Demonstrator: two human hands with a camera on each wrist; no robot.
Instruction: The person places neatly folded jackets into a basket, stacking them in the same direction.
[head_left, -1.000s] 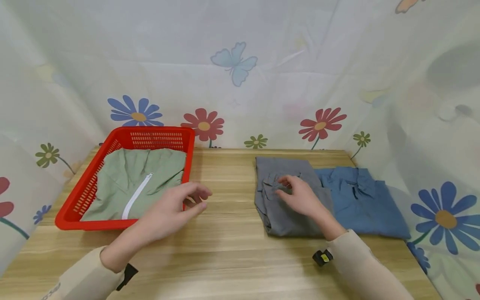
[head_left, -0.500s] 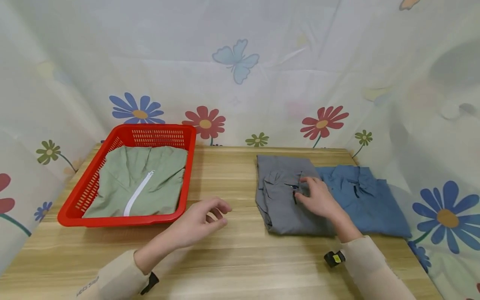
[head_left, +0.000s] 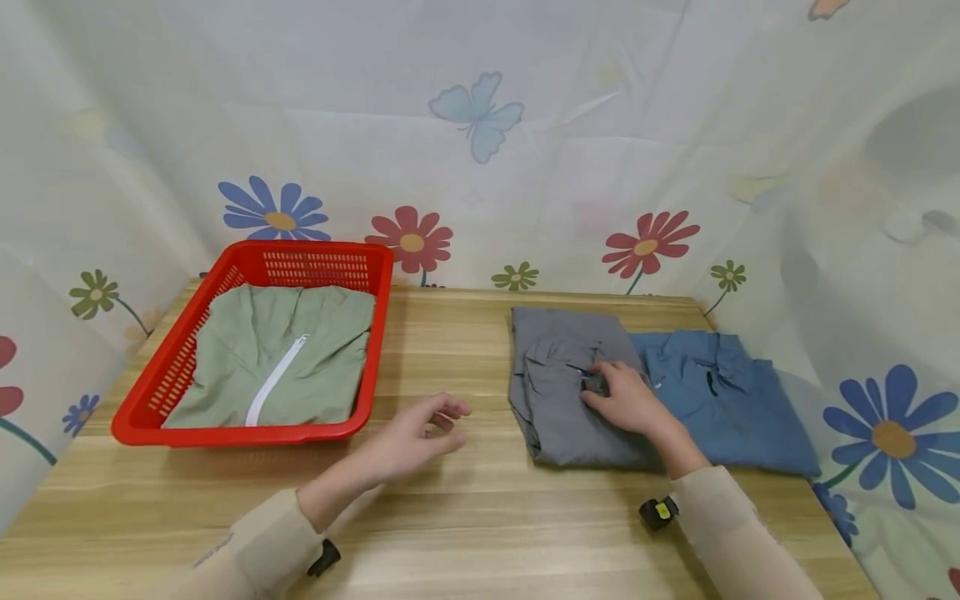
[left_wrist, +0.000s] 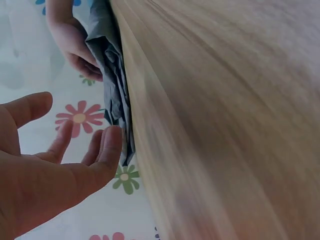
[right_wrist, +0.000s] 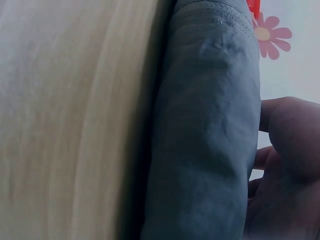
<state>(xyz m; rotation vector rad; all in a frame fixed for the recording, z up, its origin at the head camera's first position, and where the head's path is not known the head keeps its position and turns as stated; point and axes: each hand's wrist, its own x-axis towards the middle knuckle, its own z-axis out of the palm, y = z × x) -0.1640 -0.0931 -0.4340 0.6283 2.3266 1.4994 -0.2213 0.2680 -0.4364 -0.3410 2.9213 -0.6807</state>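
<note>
The grey garment lies under my right grip, whether pinched I cannot tell; my left grip, loose, is farther.

On the table before me, the basket stands left with one garment in it. To its right lies a second garment, my right hand over it; just right of that, a third garment. My left hand is between basket and second garment. The curtain hangs behind.
</note>
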